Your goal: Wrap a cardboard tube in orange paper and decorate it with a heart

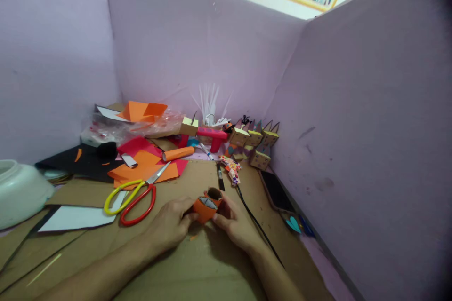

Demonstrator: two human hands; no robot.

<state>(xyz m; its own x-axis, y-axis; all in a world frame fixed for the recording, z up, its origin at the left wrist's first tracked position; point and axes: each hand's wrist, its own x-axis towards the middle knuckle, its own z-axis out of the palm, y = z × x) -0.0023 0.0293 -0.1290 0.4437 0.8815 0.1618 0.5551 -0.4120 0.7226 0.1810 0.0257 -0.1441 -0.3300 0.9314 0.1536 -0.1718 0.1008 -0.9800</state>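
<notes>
Between my hands is a small orange paper-covered cardboard piece (204, 211), with a grey patch on its upper face and a round brown tube opening at its far right. My left hand (175, 218) grips its left side with thumb and fingers. Around the right side, my right hand (231, 221) is closed, thumb at the near edge. Both hands are just above the cardboard work surface (183, 273). To their left lie scissors (146, 183) with one yellow and one red handle loop, blades toward the back. A tiny orange scrap (192, 237) lies below the piece.
Orange paper sheets (141, 164) and an orange roll (178, 153) lie at the back left. A patterned glue gun (231, 169) trails a black cord. Several cardboard animal heads (261, 157) stand at the back right, near a phone (277, 191). A white pot (23, 195) stands far left.
</notes>
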